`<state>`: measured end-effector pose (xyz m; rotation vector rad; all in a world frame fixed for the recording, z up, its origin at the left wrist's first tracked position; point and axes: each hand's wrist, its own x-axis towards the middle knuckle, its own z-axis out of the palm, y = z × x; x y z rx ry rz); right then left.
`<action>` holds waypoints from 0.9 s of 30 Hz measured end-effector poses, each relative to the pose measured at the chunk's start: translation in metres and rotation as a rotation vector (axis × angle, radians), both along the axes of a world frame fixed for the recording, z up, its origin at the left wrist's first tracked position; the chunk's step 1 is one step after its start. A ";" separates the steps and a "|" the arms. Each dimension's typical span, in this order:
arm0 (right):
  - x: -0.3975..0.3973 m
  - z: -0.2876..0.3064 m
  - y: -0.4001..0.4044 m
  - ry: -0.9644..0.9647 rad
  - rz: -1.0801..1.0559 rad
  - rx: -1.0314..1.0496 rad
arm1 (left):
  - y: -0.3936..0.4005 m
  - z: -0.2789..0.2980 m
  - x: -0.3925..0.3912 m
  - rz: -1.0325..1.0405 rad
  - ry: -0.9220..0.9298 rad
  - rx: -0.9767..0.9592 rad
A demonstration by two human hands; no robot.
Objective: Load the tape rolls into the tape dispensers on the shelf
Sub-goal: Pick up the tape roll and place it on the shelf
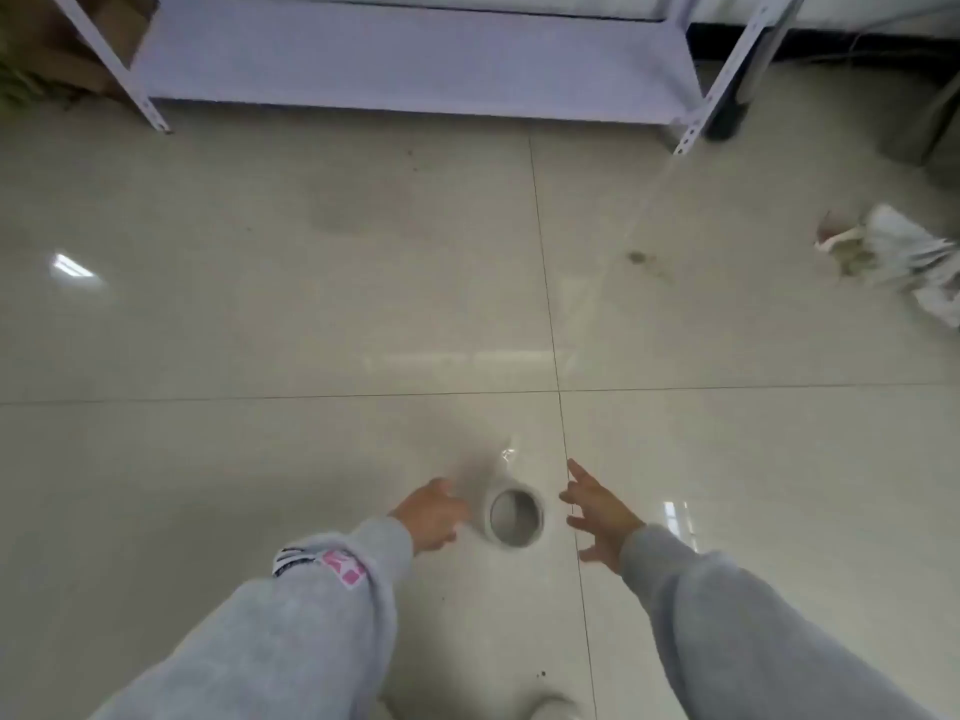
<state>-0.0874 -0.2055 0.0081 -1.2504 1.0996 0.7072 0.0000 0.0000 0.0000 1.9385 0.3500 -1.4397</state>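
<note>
Floor (260, 314) is glossy pale-beige tile with thin dark grout lines; two grout lines are crossing just beyond the hands. Ceiling lights are glaring off the tile at the left and near the right sleeve. Faint scuffs and a small brownish stain (641, 259) are showing on the tiles to the right of centre.

White metal shelf (415, 59) is standing at the top edge, its bottom tier sitting just above the floor, perforated angle-iron legs at both front corners. Cardboard (78, 44) is sitting behind the shelf's left leg. A dark round base (727, 116) is standing just beside the right leg. Crumpled white paper or packaging (904, 257) is lying at the right edge, well apart from the hands; blurred, can't tell which.

Clear tape roll (515, 517) is sitting between the two hands, low centre, core hole facing the camera; a loose clear tail is sticking out from its far side. Can't tell if it's on the floor or in the air.

Left hand (434, 514) is touching or just beside the roll's left edge; fingers blurred, grip can't be told. Right hand (597, 514) is hovering just right of the roll, fingers spread wide, holding nothing.

Both sleeves are grey; left sleeve (311, 615) is carrying a pink-and-black printed patch, text unreadable. A pale shoe tip (556, 709) is showing at the bottom edge.
</note>
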 end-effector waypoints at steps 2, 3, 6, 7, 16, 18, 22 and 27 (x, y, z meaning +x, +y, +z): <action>0.002 -0.028 0.004 0.032 0.001 0.033 | -0.009 -0.029 -0.010 -0.022 0.082 -0.036; 0.004 -0.040 0.007 0.049 0.022 0.057 | -0.013 -0.044 -0.013 -0.065 0.122 -0.043; 0.004 -0.057 0.019 0.104 0.037 0.118 | -0.023 -0.062 -0.020 -0.168 0.236 -0.107; 0.003 -0.059 0.019 0.109 0.019 0.128 | -0.025 -0.064 -0.019 -0.168 0.245 -0.126; 0.036 0.031 0.028 -0.024 -0.307 0.125 | -0.014 0.030 0.017 0.214 0.087 -0.321; 0.047 0.083 0.032 -0.077 -0.340 0.126 | -0.010 0.084 0.036 0.219 0.007 -0.348; 0.076 0.212 0.040 -0.177 -0.389 0.150 | 0.000 0.219 0.071 0.216 -0.095 -0.379; 0.107 0.391 0.055 -0.302 -0.276 0.119 | 0.011 0.397 0.100 0.246 -0.191 -0.409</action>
